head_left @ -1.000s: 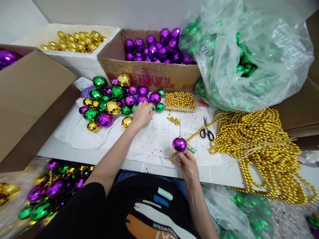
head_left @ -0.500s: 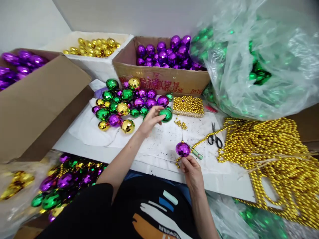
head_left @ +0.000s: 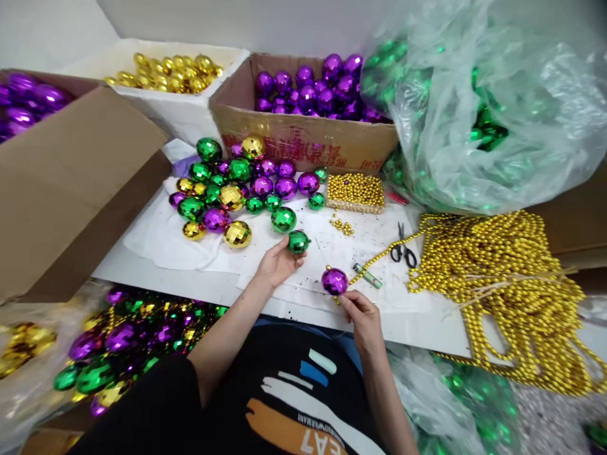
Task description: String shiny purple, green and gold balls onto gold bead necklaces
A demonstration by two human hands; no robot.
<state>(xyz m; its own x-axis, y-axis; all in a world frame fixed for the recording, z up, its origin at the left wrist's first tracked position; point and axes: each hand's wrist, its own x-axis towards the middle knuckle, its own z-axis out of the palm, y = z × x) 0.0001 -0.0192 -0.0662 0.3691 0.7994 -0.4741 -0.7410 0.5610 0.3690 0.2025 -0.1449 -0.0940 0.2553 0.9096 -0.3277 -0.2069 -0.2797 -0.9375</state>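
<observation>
My left hand (head_left: 277,260) holds a small green faceted ball (head_left: 298,241) just above the white cloth (head_left: 156,235). My right hand (head_left: 361,314) pinches a gold bead strand (head_left: 379,258) threaded through a purple faceted ball (head_left: 334,280), which sits a short way right of the green one. Behind my left hand lies a pile of green, purple and gold balls (head_left: 232,183), with one larger green ball (head_left: 283,219) nearest. A small heap of loose gold beads (head_left: 355,189) sits beyond.
Scissors (head_left: 404,251) and a green lighter (head_left: 367,275) lie right of my hands, beside a big pile of gold bead strands (head_left: 512,278). Boxes of purple balls (head_left: 303,136) and gold balls (head_left: 165,95), a brown carton (head_left: 71,183) and a plastic bag of green balls (head_left: 474,114) ring the table.
My left hand left the pile with a small green ball and drew it back toward the purple ball. The purple ball in my right hand tilted lower and slightly left.
</observation>
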